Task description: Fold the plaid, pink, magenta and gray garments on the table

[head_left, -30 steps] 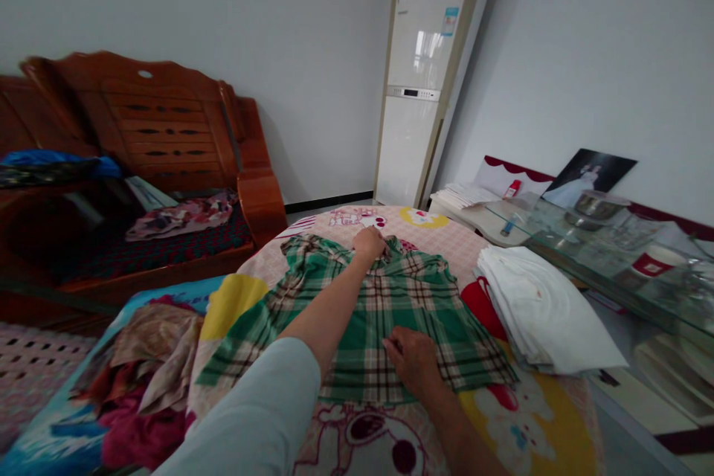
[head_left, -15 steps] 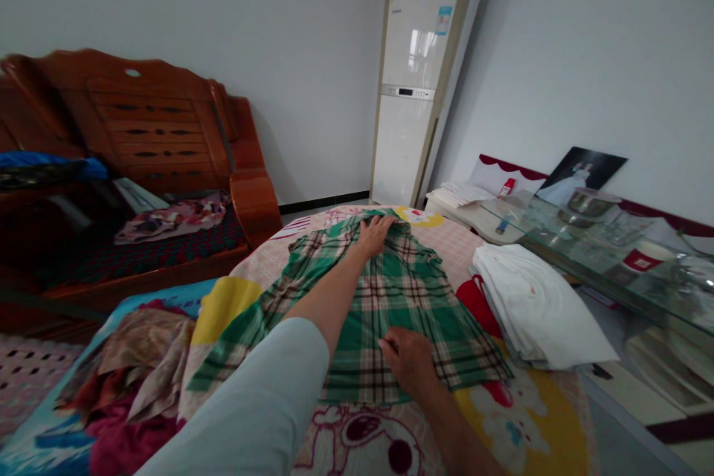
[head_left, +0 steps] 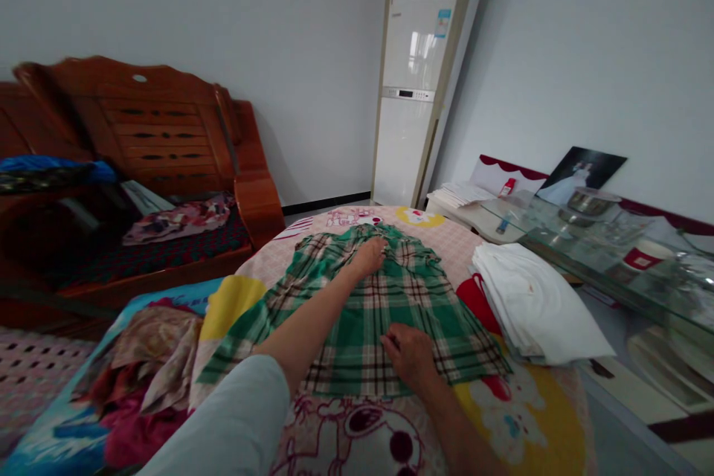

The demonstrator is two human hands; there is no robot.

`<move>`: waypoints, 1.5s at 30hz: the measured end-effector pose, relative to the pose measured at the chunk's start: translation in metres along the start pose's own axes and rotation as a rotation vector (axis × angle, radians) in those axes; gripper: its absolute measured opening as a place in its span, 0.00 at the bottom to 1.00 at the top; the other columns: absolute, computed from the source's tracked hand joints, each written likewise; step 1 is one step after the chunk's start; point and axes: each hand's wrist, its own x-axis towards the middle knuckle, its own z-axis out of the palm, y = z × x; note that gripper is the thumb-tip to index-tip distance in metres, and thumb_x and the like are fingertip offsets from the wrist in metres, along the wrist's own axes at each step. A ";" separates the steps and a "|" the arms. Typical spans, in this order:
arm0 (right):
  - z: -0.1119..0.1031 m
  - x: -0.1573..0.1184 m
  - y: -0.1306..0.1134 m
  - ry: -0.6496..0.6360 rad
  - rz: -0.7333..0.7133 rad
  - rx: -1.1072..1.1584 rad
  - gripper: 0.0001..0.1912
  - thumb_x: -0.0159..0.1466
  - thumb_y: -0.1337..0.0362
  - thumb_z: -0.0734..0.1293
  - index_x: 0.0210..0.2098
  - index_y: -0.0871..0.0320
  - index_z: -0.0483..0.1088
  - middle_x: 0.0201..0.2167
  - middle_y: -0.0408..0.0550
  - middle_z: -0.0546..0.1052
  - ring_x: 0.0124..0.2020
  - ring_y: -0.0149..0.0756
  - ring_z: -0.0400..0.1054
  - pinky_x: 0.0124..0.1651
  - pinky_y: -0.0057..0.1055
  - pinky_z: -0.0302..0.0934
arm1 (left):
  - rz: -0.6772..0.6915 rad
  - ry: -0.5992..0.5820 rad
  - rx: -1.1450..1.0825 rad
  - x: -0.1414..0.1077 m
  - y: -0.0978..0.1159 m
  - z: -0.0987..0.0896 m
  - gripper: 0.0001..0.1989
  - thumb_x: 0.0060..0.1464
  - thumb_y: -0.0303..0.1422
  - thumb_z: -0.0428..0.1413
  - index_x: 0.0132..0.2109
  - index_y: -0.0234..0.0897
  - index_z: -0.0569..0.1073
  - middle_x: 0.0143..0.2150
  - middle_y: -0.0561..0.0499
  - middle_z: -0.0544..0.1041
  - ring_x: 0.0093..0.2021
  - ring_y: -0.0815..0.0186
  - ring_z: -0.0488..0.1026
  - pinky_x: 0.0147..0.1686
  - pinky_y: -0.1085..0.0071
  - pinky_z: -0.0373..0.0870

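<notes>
While the left hand point(head_left: 370, 256) touches the far end of the green plaid shirt point(head_left: 362, 335), the right hand point(head_left: 411, 355) rests near its hem

As the head view shows, the shirt lies spread beneath both hands on a patterned tablecloth point(head_left: 455, 239). Its neck-to-hem line runs from just beyond the left hand back past the right, and the hem flares to either side of both. The rumpled neck is nearer the left hand. The left fingers bend onto the fabric, though whether they pinch it I cannot tell; the right fingers curl loosely, their hold equally unclear. Folded white cloth point(head_left: 541, 301) sits right of the right hand.
</notes>
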 end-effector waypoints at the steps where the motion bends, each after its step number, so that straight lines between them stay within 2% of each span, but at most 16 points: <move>1: -0.001 0.000 0.000 0.006 0.000 0.019 0.11 0.63 0.64 0.64 0.25 0.58 0.68 0.23 0.43 0.74 0.25 0.30 0.65 0.30 0.28 0.45 | -0.002 -0.001 -0.015 -0.013 0.005 -0.003 0.16 0.55 0.24 0.51 0.50 0.33 0.72 0.52 0.42 0.76 0.54 0.60 0.71 0.56 0.66 0.66; 5: -0.014 0.000 0.011 0.080 0.045 0.150 0.13 0.64 0.61 0.63 0.24 0.58 0.68 0.20 0.42 0.71 0.23 0.30 0.62 0.29 0.27 0.48 | 0.022 -0.022 -0.152 -0.076 0.025 -0.019 0.07 0.55 0.26 0.52 0.39 0.35 0.75 0.37 0.49 0.78 0.39 0.65 0.74 0.42 0.71 0.69; 9: -0.041 -0.005 0.026 0.136 0.084 0.228 0.12 0.62 0.61 0.62 0.25 0.58 0.69 0.20 0.42 0.70 0.23 0.30 0.61 0.30 0.26 0.52 | 0.135 -0.201 -0.303 -0.146 0.047 -0.032 0.05 0.55 0.27 0.53 0.36 0.36 0.75 0.32 0.52 0.77 0.33 0.69 0.72 0.34 0.75 0.65; 12: -0.060 -0.018 0.029 0.013 -0.034 0.220 0.08 0.60 0.66 0.62 0.26 0.57 0.70 0.23 0.43 0.71 0.25 0.31 0.63 0.31 0.26 0.55 | 0.252 -0.355 -0.296 -0.190 0.058 -0.035 0.05 0.54 0.28 0.54 0.35 0.37 0.75 0.32 0.53 0.76 0.32 0.69 0.71 0.33 0.76 0.64; 16: -0.073 -0.044 0.019 -0.168 -0.178 0.080 0.10 0.55 0.74 0.61 0.29 0.57 0.72 0.29 0.46 0.73 0.34 0.35 0.67 0.38 0.29 0.59 | 0.308 -0.366 -0.133 -0.223 0.058 -0.039 0.04 0.53 0.32 0.58 0.37 0.38 0.73 0.36 0.51 0.75 0.36 0.66 0.72 0.34 0.73 0.65; 19: -0.075 -0.061 0.013 -0.230 -0.251 -0.048 0.17 0.51 0.78 0.60 0.36 0.57 0.72 0.38 0.50 0.73 0.43 0.39 0.66 0.47 0.33 0.59 | 0.327 -0.338 -0.041 -0.235 0.053 -0.043 0.06 0.53 0.33 0.58 0.39 0.38 0.73 0.39 0.49 0.74 0.39 0.63 0.72 0.36 0.72 0.66; 21: -0.075 -0.068 0.010 -0.253 -0.266 -0.129 0.20 0.50 0.79 0.60 0.38 0.58 0.71 0.41 0.51 0.72 0.45 0.39 0.64 0.48 0.33 0.59 | 0.326 -0.333 0.015 -0.240 0.051 -0.043 0.05 0.55 0.31 0.56 0.40 0.37 0.72 0.40 0.48 0.74 0.41 0.61 0.72 0.37 0.71 0.66; 24: -0.069 -0.069 0.008 -0.252 -0.268 -0.227 0.17 0.51 0.78 0.60 0.38 0.58 0.69 0.41 0.51 0.71 0.44 0.39 0.63 0.47 0.33 0.58 | 0.284 -0.337 0.096 -0.246 0.052 -0.042 0.05 0.57 0.26 0.52 0.39 0.36 0.71 0.40 0.46 0.74 0.43 0.60 0.72 0.39 0.69 0.67; 28: -0.058 -0.063 0.011 -0.208 -0.291 -0.300 0.11 0.56 0.77 0.59 0.33 0.58 0.69 0.36 0.50 0.71 0.40 0.39 0.62 0.44 0.32 0.57 | 0.243 -0.325 0.116 -0.251 0.053 -0.038 0.07 0.56 0.24 0.51 0.41 0.35 0.71 0.41 0.46 0.74 0.44 0.60 0.70 0.42 0.68 0.67; 33: -0.045 -0.063 0.021 -0.083 -0.307 -0.228 0.10 0.62 0.74 0.58 0.32 0.59 0.70 0.34 0.50 0.70 0.39 0.38 0.62 0.44 0.32 0.56 | 0.176 -0.219 0.091 -0.252 0.048 -0.032 0.08 0.61 0.26 0.49 0.38 0.35 0.73 0.38 0.47 0.74 0.43 0.62 0.70 0.43 0.68 0.66; 37: -0.042 -0.063 0.023 -0.014 -0.289 -0.170 0.10 0.61 0.75 0.59 0.33 0.59 0.71 0.34 0.49 0.71 0.40 0.38 0.62 0.45 0.32 0.56 | 0.166 -0.146 0.068 -0.253 0.039 -0.026 0.08 0.62 0.30 0.50 0.39 0.36 0.74 0.38 0.48 0.74 0.42 0.62 0.70 0.44 0.68 0.66; 42: -0.045 -0.055 0.017 -0.047 -0.235 -0.169 0.12 0.57 0.78 0.59 0.32 0.59 0.71 0.34 0.49 0.71 0.40 0.37 0.64 0.45 0.31 0.57 | 0.169 -0.094 0.015 -0.252 0.030 -0.022 0.11 0.64 0.30 0.48 0.38 0.35 0.75 0.36 0.47 0.75 0.40 0.64 0.71 0.41 0.70 0.67; 45: -0.050 -0.051 0.016 -0.087 -0.221 -0.158 0.13 0.54 0.79 0.59 0.30 0.58 0.70 0.32 0.47 0.71 0.39 0.36 0.64 0.43 0.29 0.56 | 0.195 -0.129 -0.013 -0.252 0.030 -0.027 0.12 0.64 0.29 0.47 0.37 0.35 0.75 0.35 0.48 0.74 0.39 0.65 0.71 0.39 0.72 0.66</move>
